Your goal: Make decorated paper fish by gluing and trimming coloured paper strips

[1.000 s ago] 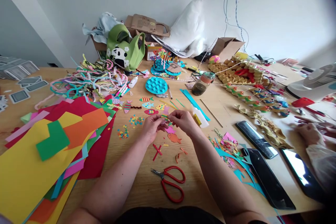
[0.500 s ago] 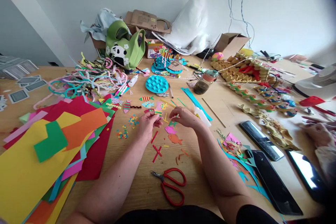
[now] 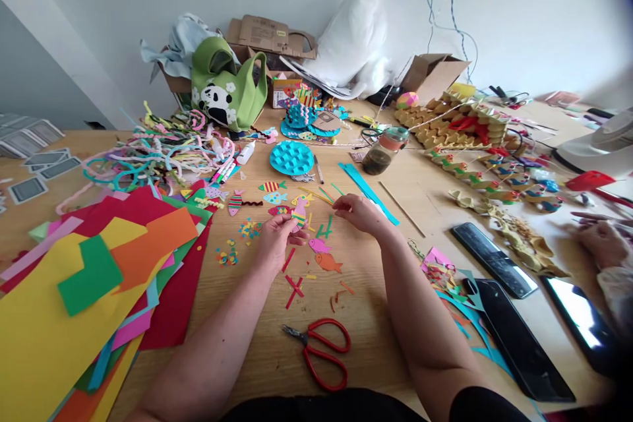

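My left fingers (image 3: 285,223) are pinching a pink paper fish (image 3: 299,212) above the table (image 3: 257,343), green and yellow bands already crossing it. My right fingers (image 3: 345,204) are curling beside loose yellow strips (image 3: 325,196); whether they are gripping anything, I cannot tell. Beyond, a striped fish (image 3: 272,186) and a spotted blue fish (image 3: 275,198) are showing finished-looking patterns. Nearer me, an orange fish (image 3: 327,262) is lying without bands, and red-handled scissors (image 3: 307,342) are resting unused.

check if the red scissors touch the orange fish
Apart. The head view shows a strip of table between the scissors, nearer the person, and the orange fish, farther away.
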